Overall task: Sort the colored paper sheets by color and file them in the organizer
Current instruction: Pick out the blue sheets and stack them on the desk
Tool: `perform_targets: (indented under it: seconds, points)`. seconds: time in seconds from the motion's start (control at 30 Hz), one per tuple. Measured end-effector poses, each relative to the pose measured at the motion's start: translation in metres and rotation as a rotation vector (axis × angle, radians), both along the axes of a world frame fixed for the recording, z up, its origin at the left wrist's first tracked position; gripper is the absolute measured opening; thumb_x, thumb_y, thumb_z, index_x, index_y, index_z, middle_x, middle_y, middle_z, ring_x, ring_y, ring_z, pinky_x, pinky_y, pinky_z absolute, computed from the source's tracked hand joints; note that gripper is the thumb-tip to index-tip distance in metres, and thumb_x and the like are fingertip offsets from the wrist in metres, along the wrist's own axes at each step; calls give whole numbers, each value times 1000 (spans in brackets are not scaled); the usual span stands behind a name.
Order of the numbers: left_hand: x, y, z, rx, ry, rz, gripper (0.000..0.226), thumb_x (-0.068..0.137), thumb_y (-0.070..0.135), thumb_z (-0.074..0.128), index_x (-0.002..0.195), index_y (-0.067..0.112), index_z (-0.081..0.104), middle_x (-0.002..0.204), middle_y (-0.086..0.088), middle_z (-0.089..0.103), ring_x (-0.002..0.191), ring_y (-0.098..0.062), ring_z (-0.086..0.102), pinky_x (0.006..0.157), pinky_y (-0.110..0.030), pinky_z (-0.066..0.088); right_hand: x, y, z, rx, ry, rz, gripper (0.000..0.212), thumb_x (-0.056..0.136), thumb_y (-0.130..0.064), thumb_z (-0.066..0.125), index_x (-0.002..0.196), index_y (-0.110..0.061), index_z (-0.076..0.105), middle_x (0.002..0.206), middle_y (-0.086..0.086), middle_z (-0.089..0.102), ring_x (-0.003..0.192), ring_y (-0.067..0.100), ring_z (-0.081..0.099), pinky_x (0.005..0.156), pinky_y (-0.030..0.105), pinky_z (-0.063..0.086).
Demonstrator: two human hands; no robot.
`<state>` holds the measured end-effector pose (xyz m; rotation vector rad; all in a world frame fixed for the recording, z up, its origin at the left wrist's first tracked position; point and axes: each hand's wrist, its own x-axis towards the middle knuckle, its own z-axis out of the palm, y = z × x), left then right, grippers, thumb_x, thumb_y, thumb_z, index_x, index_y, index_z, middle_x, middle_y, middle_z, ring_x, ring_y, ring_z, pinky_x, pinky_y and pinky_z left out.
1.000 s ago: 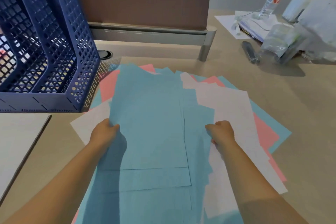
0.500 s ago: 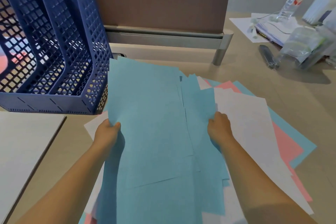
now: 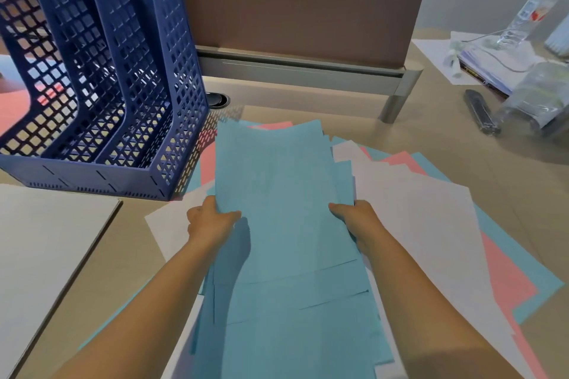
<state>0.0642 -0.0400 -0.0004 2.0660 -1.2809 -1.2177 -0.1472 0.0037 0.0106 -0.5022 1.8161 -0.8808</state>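
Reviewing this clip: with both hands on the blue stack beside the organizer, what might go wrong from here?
1. The blue stack is unevenly squared, with edges fanned at its right side and near end; sheets may slip out as the left hand and right hand lift it.
2. White sheets and pink sheets lie directly underneath, so one could get dragged along and misfiled.
3. The organizer slots look narrow; fanned corners may catch on the mesh dividers.

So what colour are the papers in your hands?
Light blue: the stack of sheets held by both hands, seen in the head view.
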Motion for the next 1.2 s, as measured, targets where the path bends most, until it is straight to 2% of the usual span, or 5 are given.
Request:
perform_targets:
  seconds: [0.2,0.33,0.43,0.73,1.2]
  points:
    - [6,4,1,21,141,126,69,84,17,66,138,3,26,133,-20,48,108,-38,56,88,-42,49,-1,13,1,50,50,126,35,82,4,62,117,6,57,119,21,61,109,38,59,96,47,47]
    - [15,9,7,86,289,240,17,81,6,67,72,-2,55,79,-18,58,63,-31,53,67,-34,43,2,19,0,-68,107,104,26,81,11,53,103,2,63,113,25,63,102,40,61,93,49,49]
    - [20,14,8,102,374,251,44,81,-3,63,50,8,35,45,-8,40,47,-25,35,55,-28,33,-1,24,6,-152,132,69,21,79,10,48,85,-3,63,96,25,64,83,34,62,79,38,49]
    - [-5,28,45,-97,381,-54,33,91,-3,48,121,8,53,110,-7,58,93,-25,54,75,-30,45,-13,44,49,-351,29,-71,31,85,11,51,109,-7,59,102,9,63,93,26,59,81,37,51]
    - [-26,-1,181,-474,637,-32,40,82,-21,39,110,0,58,106,-11,60,94,-28,56,72,-30,50,-10,14,167,-721,-45,-179,39,81,12,58,119,2,54,106,9,60,94,24,57,85,35,50]
